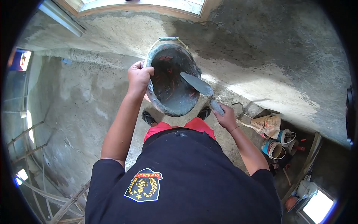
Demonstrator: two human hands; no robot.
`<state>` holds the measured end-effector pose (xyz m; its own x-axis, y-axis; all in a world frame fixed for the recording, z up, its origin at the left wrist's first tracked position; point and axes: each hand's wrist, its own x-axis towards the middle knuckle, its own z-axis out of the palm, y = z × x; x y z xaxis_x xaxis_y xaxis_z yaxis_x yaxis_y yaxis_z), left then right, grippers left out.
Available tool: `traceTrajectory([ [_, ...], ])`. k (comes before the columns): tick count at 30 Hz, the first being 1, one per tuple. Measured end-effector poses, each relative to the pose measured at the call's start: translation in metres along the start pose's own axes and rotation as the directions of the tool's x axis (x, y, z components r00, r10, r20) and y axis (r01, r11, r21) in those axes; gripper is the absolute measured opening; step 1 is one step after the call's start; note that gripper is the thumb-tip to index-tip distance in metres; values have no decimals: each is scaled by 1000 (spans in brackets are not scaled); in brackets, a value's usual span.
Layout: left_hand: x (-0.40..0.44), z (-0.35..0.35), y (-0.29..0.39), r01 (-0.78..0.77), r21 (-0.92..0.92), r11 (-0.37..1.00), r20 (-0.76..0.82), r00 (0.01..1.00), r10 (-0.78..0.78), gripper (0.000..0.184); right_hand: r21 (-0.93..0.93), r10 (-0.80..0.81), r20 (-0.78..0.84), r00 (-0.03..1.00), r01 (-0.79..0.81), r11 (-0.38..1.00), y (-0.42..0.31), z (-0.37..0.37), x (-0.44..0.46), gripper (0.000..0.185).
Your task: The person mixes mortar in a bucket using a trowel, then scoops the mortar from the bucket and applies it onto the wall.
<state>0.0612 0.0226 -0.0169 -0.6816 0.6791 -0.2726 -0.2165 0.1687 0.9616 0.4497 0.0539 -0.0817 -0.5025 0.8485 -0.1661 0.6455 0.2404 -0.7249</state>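
Note:
A round bucket [174,106], coated with grey mortar and tilted so that its inside shows, is held up in front of me. My left hand [140,75] is closed on the left side of its rim. Dark grey residue and reddish streaks cover the inside. A wire handle with a grip stands above the far rim. My right hand [226,117] grips the handle of a trowel [198,84], whose grey blade reaches over the bucket's right rim, its tip over the opening. Whether the blade touches the bucket I cannot tell.
A plastered wall [261,56], partly dark and damp, rises ahead under a wooden window frame [141,8]. On the right lie a cement sack [269,126] and paint buckets [271,148]. Wooden poles [69,203] stand at the lower left.

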Motion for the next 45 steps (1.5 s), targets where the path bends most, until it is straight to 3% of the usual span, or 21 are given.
traceTrajectory([
  [3, -4, 0, -5, 31, -12, 999, -2, 1000, -32, 13, -3, 110, 59, 992, -110, 994, 4, 2, 3, 41],
  [7, -4, -2, -20, 43, -10, 999, -45, 998, -43, 11, 40, 121, 123, 985, -127, 991, 9, -1, 6, 45],
  [10, 1, -5, -39, 28, -13, 1000, -85, 996, -29, 11, -102, 163, 131, 978, -150, 983, 6, -8, 13, 46],
  [12, 1, -2, -49, 30, -25, 999, -107, 994, -32, 13, -303, 138, 86, 987, -106, 947, 1, -12, 19, 47],
  [16, 1, 5, -60, 31, -22, 999, -143, 989, -34, 11, -329, -61, -12, 998, 54, 943, 26, -6, 41, 45],
  [22, 5, 14, -78, 28, -77, 997, -261, 964, -48, 8, -324, 14, -52, 999, -31, 946, 43, -15, 89, 44],
  [32, 4, 11, -99, 65, -58, 996, -342, 936, -81, 9, -411, 68, 105, 992, -19, 911, 68, -18, 188, 43],
  [37, 5, 2, -108, 78, -34, 996, -374, 924, -85, 7, -432, 78, 134, 988, -13, 902, 77, -12, 209, 44],
  [45, 2, -4, -106, 104, -19, 994, -392, 914, -103, 6, -428, 199, 65, 978, -153, 891, 88, 8, 216, 46],
])
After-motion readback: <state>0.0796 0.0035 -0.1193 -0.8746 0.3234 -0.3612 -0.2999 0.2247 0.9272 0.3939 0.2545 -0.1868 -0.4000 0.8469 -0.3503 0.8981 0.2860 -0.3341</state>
